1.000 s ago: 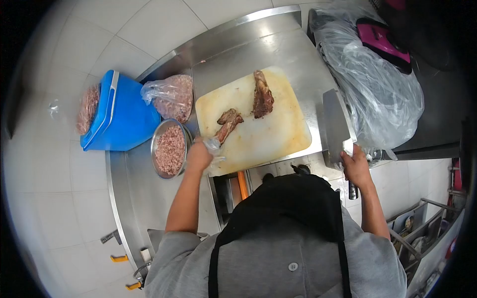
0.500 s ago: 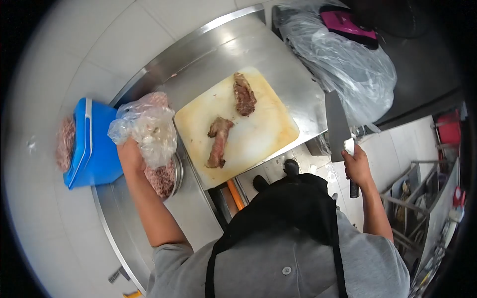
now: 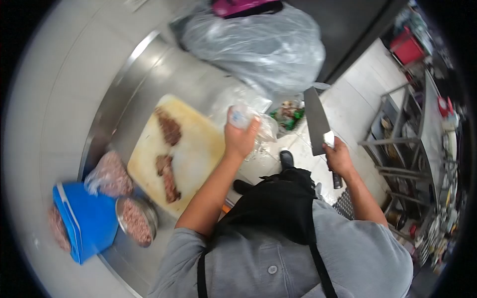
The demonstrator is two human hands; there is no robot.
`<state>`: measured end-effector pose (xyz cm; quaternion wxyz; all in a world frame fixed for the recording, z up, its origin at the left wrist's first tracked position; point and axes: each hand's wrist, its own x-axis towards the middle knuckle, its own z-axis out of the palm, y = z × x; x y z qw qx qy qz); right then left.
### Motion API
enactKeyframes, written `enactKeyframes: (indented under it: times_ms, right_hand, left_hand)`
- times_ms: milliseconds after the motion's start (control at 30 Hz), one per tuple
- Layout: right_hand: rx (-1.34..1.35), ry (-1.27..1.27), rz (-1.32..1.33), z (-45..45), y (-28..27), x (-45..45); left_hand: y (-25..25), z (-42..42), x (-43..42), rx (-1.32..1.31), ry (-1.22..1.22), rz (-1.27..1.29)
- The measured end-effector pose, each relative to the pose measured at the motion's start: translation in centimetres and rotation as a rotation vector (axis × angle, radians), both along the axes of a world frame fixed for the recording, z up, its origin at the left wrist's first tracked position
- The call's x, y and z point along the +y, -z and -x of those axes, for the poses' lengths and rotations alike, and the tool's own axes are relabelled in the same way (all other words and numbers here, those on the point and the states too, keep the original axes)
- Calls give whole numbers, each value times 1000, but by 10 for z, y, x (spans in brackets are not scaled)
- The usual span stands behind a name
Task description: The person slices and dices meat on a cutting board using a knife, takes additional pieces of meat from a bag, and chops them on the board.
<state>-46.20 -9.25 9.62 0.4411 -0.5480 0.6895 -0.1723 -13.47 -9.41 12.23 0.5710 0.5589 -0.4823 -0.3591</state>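
Across the surface (image 3: 191, 79) lies a cutting board (image 3: 201, 149), with a bowl (image 3: 151, 216) of mince (image 3: 134, 219) at its left. The right hand (image 3: 339, 157) grips a broad knife (image 3: 315, 121). Two pieces of meat (image 3: 169, 130) rest on the board, touched by neither hand. The left hand (image 3: 241, 140), gripping clear plastic (image 3: 240, 117), has swung from the bowl to the board's right edge, leaving the mince uncovered.

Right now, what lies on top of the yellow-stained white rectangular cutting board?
Two elongated brown meat pieces; the cutting board beneath them and behind the left forearm is covered.
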Motion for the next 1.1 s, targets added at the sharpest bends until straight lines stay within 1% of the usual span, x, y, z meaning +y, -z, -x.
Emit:
enactKeyframes:
  times_ms: [33,67,100,133,167,200,233,267,300,333,367,433,467,500,533,567,600,633,667,700,733,767,800,833,867,900,933,967,1000,1033,1067,1100]
  right_hand:
    - [-33,52,-64,1,-12,-6]
    - [-34,71,-76,20,-4,-14]
    - [-13,109,-45,39,7,-17]
    - [9,141,-15,57,16,-19]
    - [-46,236,-32,93,30,-34]
    - [0,228,11,100,38,-19]
    - [39,217,44,119,55,-21]
    - [13,211,28,136,63,-34]
    - [1,236,13,150,65,-24]
    - [5,236,64,165,74,-21]
    - [-2,223,83,176,82,-21]
    - [-25,201,96,194,91,-25]
    - [-78,152,21,186,92,-47]
    - [-73,224,-58,191,82,-38]
    - [-74,195,-60,195,91,-40]
    - [-75,170,-57,195,101,-51]
    - [-118,197,-105,166,69,-61]
    - [-121,132,-70,171,90,-70]
    - [-126,54,-56,159,80,-82]
    - [-129,-14,-42,145,68,-90]
    - [-133,-25,-35,137,64,-97]
    - [-156,-99,-6,128,60,-104]
    - [-179,-172,26,118,55,-110]
    - [-177,-181,29,102,44,-115]
    - [-165,-214,-20,86,28,-115]
    - [-153,-242,-69,75,18,-114]
    - [-117,-294,-31,69,25,-115]
    - [-80,-345,9,63,32,-115]
    - [-43,-392,50,57,39,-116]
    - [-2,-454,68,44,30,-112]
    - [39,-515,89,30,21,-108]
    - [79,-575,111,17,12,-104]
  left_hand:
    - [17,29,-13,-55,78,-36]
    - [34,56,-27,-119,145,-74]
    - [41,86,-38,-208,211,-30]
    - [55,111,-50,-357,257,31]
    - [101,148,-98,-562,514,-14]
    - [105,143,-96,-585,575,-18]
    - [115,149,-110,-612,636,-34]
    - [141,151,-132,-621,603,-57]
    - [168,156,-145,-755,548,6]
    - [183,157,-154,-898,449,55]
    - [185,158,-160,-911,386,17]
    - [171,151,-166,-782,432,138]
    - [149,127,-149,-752,338,17]
    - [134,138,-138,-664,360,-54]
    - [119,131,-118,-633,263,-126]
    - [117,118,-99,-600,206,-144]
    - [107,105,-78,-541,106,-131]
    - [93,84,-63,-521,-2,-166]
    - [80,62,-46,-497,-98,-201]
    - [80,31,-31,-507,-260,-226]
    - [68,-3,-19,-493,-484,-343]
    - [50,-38,-6,-546,-734,-337]
    - [43,-83,11,-646,-915,-232]
    - [27,-116,22,-551,-1054,-216]
    - [37,-159,37,-729,-1171,-265]
    - [35,-192,46,-829,-1144,-294]
    - [34,-219,49,-925,-1113,-323]
    - [39,-246,45,-911,-1116,-315]
    - [45,-273,39,-820,-1012,-481]
    - [43,-287,33,-727,-901,-636]
    - [45,-298,26,-717,-899,-620]
    - [37,-297,9,-422,-873,-741]
